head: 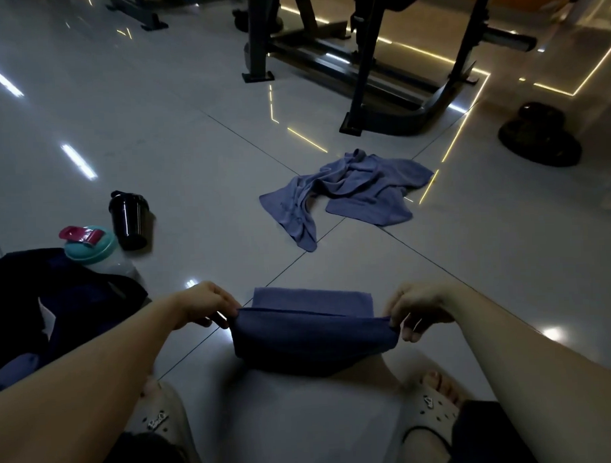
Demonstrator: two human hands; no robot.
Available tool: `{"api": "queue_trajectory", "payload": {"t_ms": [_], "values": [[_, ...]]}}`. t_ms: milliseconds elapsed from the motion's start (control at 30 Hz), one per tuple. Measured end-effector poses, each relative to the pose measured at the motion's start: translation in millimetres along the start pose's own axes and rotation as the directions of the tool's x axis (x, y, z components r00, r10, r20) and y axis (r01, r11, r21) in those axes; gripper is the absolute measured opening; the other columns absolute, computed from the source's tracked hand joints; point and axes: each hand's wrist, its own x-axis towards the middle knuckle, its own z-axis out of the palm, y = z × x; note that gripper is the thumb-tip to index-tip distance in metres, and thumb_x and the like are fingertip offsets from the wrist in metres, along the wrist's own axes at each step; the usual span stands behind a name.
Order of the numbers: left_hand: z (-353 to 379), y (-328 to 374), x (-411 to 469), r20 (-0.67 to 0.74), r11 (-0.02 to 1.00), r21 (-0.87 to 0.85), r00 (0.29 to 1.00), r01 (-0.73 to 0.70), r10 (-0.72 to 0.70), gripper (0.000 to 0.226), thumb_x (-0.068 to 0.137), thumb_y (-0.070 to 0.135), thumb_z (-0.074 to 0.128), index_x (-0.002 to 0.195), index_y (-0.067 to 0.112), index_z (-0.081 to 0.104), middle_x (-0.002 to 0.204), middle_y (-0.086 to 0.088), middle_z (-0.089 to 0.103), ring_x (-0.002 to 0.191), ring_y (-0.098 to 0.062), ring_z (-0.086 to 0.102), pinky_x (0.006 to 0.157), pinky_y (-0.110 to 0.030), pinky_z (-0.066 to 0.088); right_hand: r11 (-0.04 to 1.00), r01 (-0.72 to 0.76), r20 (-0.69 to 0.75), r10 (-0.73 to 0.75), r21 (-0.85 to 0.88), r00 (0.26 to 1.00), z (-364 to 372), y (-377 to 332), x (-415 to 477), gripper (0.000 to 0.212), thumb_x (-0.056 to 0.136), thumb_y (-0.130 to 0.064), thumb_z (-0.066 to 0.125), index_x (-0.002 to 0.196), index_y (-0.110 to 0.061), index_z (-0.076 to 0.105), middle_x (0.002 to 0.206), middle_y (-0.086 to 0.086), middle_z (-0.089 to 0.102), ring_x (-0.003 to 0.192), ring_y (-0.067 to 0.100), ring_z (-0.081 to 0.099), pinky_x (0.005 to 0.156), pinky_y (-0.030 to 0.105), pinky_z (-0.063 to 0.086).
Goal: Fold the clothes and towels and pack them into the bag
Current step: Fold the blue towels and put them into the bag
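Note:
A dark blue towel (pixel 311 331) lies partly folded on the tiled floor just in front of my feet, its near layer lifted off the floor. My left hand (pixel 204 306) pinches its left corner and my right hand (pixel 417 305) pinches its right corner. A second, lighter blue towel (pixel 351 188) lies crumpled on the floor farther ahead. The dark bag (pixel 57 309) sits open at my left, partly cut off by the frame edge.
A black shaker cup (pixel 128 220) and a clear bottle with a teal lid (pixel 93 247) stand beside the bag. Gym machine frames (pixel 368 76) rise at the back. A dark dumbbell (pixel 539 136) lies at the right. My sandalled feet (pixel 438 396) are below the towel.

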Motion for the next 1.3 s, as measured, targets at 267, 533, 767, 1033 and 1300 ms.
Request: {"api": "queue_trajectory", "payload": {"t_ms": [267, 533, 767, 1033, 1300], "values": [[-19.2, 47.8, 3.0, -0.241, 0.926, -0.315, 0.961, -0.207, 0.132, 0.023, 0.094, 0.002, 0.058, 0.075, 0.013, 0.064, 0.058, -0.001, 0.048, 0.046, -0.008, 0.042, 0.046, -0.018, 0.029, 0.928, 0.211, -0.116, -0.183, 0.307, 0.976, -14.4, -27.1, -26.7, 0.011, 0.081, 0.000, 0.054, 0.085, -0.009, 0.058, 0.060, 0.005, 0.049, 0.049, 0.016, 0.041, 0.053, 0.029, 0.045], [-70.5, 89.1, -52.3, -0.093, 0.776, -0.549, 0.945, -0.311, 0.313, 0.014, 0.085, 0.015, 0.060, 0.073, 0.015, 0.054, 0.051, 0.002, 0.038, 0.051, -0.009, 0.043, 0.060, -0.023, 0.040, 0.665, 0.462, -0.096, -0.510, 0.587, 0.855, -39.7, -67.4, -81.7, 0.008, 0.071, -0.001, 0.057, 0.072, -0.009, 0.061, 0.063, 0.008, 0.052, 0.034, 0.010, 0.036, 0.034, 0.017, 0.036], [-92.4, 76.5, -66.5, -0.018, 0.574, -0.732, 0.853, -0.367, 0.522, 0.023, 0.070, 0.029, 0.079, 0.076, 0.017, 0.060, 0.057, -0.003, 0.031, 0.067, -0.018, 0.038, 0.071, -0.033, 0.036, 0.533, 0.491, 0.045, -0.707, 0.689, 0.705, -47.6, -69.0, -94.8, 0.029, 0.064, -0.010, 0.084, 0.084, -0.005, 0.064, 0.065, 0.006, 0.058, 0.036, 0.007, 0.043, 0.038, 0.014, 0.037], [-66.2, 71.1, -26.5, -0.198, 0.845, -0.490, 0.972, -0.212, 0.128, 0.018, 0.090, 0.015, 0.062, 0.073, 0.020, 0.059, 0.068, 0.002, 0.051, 0.059, -0.010, 0.043, 0.055, -0.023, 0.032, 0.785, 0.396, -0.258, -0.306, 0.476, 0.917, -32.5, -67.4, -42.0, 0.015, 0.079, -0.002, 0.063, 0.071, -0.014, 0.063, 0.066, 0.004, 0.056, 0.048, 0.014, 0.048, 0.048, 0.025, 0.048], [-28.4, 41.5, 28.2, -0.495, 0.921, -0.306, 0.867, -0.240, 0.061, 0.008, 0.095, 0.010, 0.066, 0.094, 0.012, 0.074, 0.076, -0.010, 0.055, 0.061, -0.017, 0.043, 0.056, -0.026, 0.035, 0.901, 0.384, -0.602, -0.196, 0.201, 0.774, -14.2, -60.7, 33.1, 0.005, 0.088, 0.002, 0.067, 0.091, -0.001, 0.068, 0.059, 0.012, 0.053, 0.047, 0.021, 0.047, 0.045, 0.027, 0.046]]}}
